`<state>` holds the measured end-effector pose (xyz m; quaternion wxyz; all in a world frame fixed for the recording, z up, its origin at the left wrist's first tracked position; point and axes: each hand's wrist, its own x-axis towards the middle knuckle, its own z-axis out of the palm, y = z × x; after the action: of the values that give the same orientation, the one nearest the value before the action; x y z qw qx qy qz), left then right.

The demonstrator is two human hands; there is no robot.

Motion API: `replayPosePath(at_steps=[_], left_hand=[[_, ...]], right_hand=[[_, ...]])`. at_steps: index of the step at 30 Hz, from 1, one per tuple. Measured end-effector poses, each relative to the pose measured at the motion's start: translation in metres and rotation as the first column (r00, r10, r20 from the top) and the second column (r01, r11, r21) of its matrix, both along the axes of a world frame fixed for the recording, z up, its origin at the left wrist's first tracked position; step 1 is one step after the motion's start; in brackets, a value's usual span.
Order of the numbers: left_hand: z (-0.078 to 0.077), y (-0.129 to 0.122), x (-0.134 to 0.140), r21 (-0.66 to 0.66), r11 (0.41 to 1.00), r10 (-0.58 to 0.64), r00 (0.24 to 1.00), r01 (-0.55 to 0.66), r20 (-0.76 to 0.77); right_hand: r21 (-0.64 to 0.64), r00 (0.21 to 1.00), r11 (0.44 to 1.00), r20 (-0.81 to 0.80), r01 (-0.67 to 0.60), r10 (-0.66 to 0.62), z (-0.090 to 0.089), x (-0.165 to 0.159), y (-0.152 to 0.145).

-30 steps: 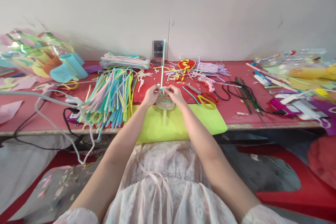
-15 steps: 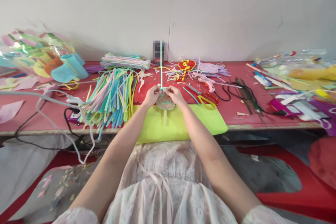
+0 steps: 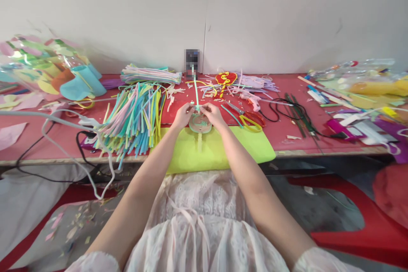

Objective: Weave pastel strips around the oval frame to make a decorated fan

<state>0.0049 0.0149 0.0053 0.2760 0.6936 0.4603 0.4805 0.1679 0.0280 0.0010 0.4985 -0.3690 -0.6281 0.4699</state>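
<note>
My left hand (image 3: pixel 184 116) and my right hand (image 3: pixel 212 114) meet at the middle of the table, fingertips pinched close together. Between them they grip the near end of a pale mint-green pipe cleaner (image 3: pixel 196 91), whose free length points away from me. Just below the fingers sits a round, clear-looking piece with a pale green rim (image 3: pixel 200 130); my fingers partly cover its far side. A yellowish strip (image 3: pixel 199 142) runs from it toward me over a lime-green sheet (image 3: pixel 248 146). Behind my hands lies a red mat (image 3: pixel 172 110).
To the left lies a big pile of pastel pipe cleaners (image 3: pixel 130 119). On the right are scissors with yellow and red handles (image 3: pixel 251 123), a pink glue gun (image 3: pixel 253 101) with its black cord, and a red-and-yellow pipe-cleaner piece (image 3: pixel 226 79). A white cable (image 3: pixel 110 165) hangs over the front-left edge.
The mint-green pipe cleaner has tipped lower; its far end now appears nearer the table instead of standing tall. Both hands stay at almost the same spot.
</note>
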Motion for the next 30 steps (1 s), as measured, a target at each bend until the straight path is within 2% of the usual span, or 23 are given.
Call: replayPosePath(at_steps=[4, 10, 18, 23, 30], left_hand=[[0.001, -0.001, 0.0, -0.009, 1.0, 0.014, 1.0, -0.014, -0.007], [-0.001, -0.001, -0.003, 0.029, 0.999, 0.042, 0.994, -0.04, -0.101], [-0.001, -0.003, 0.0, 0.031, 0.997, 0.079, 0.982, -0.075, -0.173], [-0.003, 0.0, 0.0, 0.024, 0.988, 0.155, 0.979, -0.153, -0.13], [-0.008, 0.006, -0.003, -0.044, 0.998, 0.035, 0.999, -0.034, 0.021]], right_hand=[[0.006, 1.0, 1.0, -0.013, -0.018, 0.018, -0.001, -0.001, 0.0], [0.026, 0.999, 0.998, -0.008, -0.051, 0.052, -0.004, 0.0, 0.002], [-0.015, 0.999, 1.0, -0.021, -0.026, 0.026, -0.01, -0.002, 0.006], [-0.047, 0.996, 0.998, -0.073, -0.051, 0.047, -0.008, -0.004, 0.005], [-0.042, 0.995, 0.999, -0.102, -0.011, 0.006, -0.006, -0.003, 0.006]])
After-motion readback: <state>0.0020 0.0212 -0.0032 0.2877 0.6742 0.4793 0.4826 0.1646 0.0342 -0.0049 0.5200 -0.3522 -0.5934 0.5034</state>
